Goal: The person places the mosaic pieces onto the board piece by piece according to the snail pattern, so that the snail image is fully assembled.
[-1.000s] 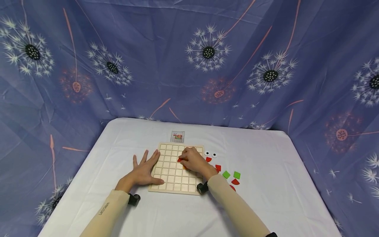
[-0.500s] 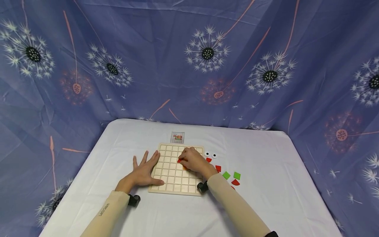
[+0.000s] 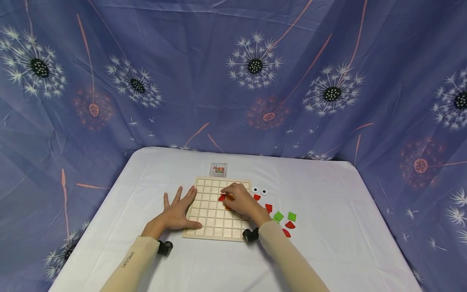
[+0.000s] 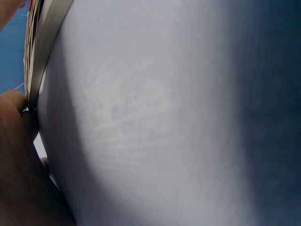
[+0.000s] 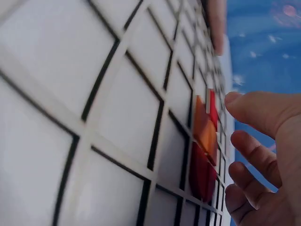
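A wooden grid board (image 3: 211,219) lies on the white table. My left hand (image 3: 176,214) rests on its left edge, fingers spread and thumb along the near corner; in the left wrist view that hand (image 4: 21,174) shows beside the board's side (image 4: 44,52). My right hand (image 3: 242,202) is over the board's upper right. Below its fingers lie a red quarter-round piece (image 3: 221,198) and orange pieces (image 3: 228,207). In the right wrist view, red pieces (image 5: 202,174) and orange pieces (image 5: 206,134) sit in the cells. The right hand (image 5: 268,155) is loosely curled there, thumb and fingers apart, pinching nothing visible.
A small picture card (image 3: 218,170) lies behind the board. Right of the board are two round eye pieces (image 3: 259,190), several red pieces (image 3: 290,224) and green squares (image 3: 292,216). A blue dandelion-print cloth (image 3: 204,81) hangs behind the table.
My right hand has drawn slightly back and right, its thumb and fingers parting from the pieces, so more red and orange shows. The left hand has stayed on the board.
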`<state>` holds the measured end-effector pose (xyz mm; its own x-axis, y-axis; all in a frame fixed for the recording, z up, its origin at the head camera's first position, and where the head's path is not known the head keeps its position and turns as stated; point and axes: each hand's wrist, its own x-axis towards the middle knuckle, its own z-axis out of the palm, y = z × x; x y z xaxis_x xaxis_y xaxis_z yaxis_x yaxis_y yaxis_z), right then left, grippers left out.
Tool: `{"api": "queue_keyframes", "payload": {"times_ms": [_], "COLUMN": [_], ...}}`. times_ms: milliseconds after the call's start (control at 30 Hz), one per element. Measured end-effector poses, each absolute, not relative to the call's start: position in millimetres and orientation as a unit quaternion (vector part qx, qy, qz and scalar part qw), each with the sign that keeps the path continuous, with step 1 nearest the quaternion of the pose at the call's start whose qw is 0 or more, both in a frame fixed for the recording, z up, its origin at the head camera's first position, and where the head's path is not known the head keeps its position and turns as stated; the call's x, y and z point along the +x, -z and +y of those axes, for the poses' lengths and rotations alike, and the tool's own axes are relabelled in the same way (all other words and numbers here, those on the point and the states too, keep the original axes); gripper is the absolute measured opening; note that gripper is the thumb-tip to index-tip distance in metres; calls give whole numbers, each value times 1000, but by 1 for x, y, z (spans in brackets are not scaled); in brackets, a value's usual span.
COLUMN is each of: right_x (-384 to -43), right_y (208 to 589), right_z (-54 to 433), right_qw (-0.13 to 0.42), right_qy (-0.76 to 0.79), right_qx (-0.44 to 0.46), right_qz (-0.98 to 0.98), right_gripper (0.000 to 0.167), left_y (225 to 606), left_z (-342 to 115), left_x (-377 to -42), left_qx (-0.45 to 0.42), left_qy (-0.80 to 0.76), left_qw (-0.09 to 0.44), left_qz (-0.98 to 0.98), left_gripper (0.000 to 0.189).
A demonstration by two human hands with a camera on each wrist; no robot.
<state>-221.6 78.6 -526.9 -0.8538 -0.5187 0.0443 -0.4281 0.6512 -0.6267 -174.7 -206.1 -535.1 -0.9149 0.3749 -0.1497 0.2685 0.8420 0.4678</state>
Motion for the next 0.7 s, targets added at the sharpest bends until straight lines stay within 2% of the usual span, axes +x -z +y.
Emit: {"api": "queue_keyframes", "payload": {"times_ms": [267,700], "right_x": [-203,-189], "right_y": [523,535], "right_z": [101,151], "right_qw": [25,-58], "right_qy": [395,372], "right_qx": [-188,-79], "right_qz": [899,923], "right_gripper": [44,48], "left_y": [537,541], "left_z": [-207,-209], "left_x": [-175,-176], "left_qx": [168,172], "left_qy": [-225,-222], "left_qw": [116,111], "left_qz": [953,953], "left_gripper": [132,132]}}
